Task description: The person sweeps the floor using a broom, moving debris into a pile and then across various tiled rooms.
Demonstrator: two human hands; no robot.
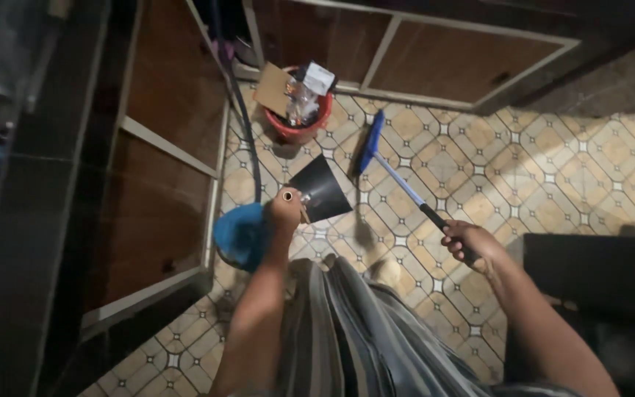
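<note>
My left hand (286,212) grips the upright handle of a black dustpan (323,189), whose flat pan rests on the patterned tile floor (523,162). My right hand (467,240) holds the dark grip of a long broom handle (406,189). Its blue brush head (368,141) lies on the tiles just right of the dustpan, near the red bin. My striped clothing fills the bottom middle of the view.
A red bin (299,117) stuffed with cardboard and wrappers stands against brown cabinet doors (450,62). A blue tub (240,234) sits by my left hand. A dark hose (246,117) runs down the left cabinets (163,169). A black box (597,272) is at right.
</note>
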